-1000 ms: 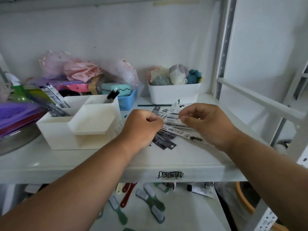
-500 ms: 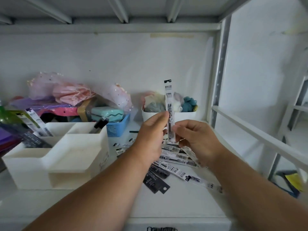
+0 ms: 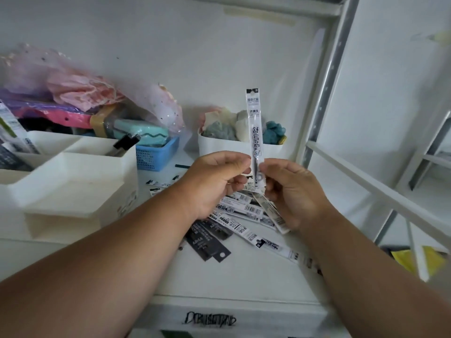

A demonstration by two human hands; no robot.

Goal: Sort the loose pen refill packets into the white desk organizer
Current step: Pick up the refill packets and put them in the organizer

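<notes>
Refill packet [image 3: 254, 128] upright above the shelf [image 3: 244, 276], held at its lower end between both hands, top end level with the white bin [image 3: 219, 148] behind it. My left hand [image 3: 214, 184] has fingers curled inward, thumb and forefinger tip pinching the packet's left edge. My right hand [image 3: 292, 191] pinches the right edge the same way, fingers bent; it also seems to trap a second packet [image 3: 271, 211] slanting down under the palm, can't tell how firmly. Both forearms come in from the bottom corners, wrists near level, hands almost touching.

Loose packets [image 3: 244, 215] fanned flat on the shelf just below the hands; two dark packets [image 3: 210, 242] lie partly under my left forearm. White desk organizer [image 3: 73, 181] sits left of the pile, well apart from the held packet, with some packets [image 3: 9, 132] already standing in its far-left compartment. Blue basket [image 3: 156, 154] behind the organizer.

Versus half a second ago: same two-hand pinch, packet still upright, hands slightly closer together and the right hand higher on the packet. A second ago both hands were down in the pile.
</notes>
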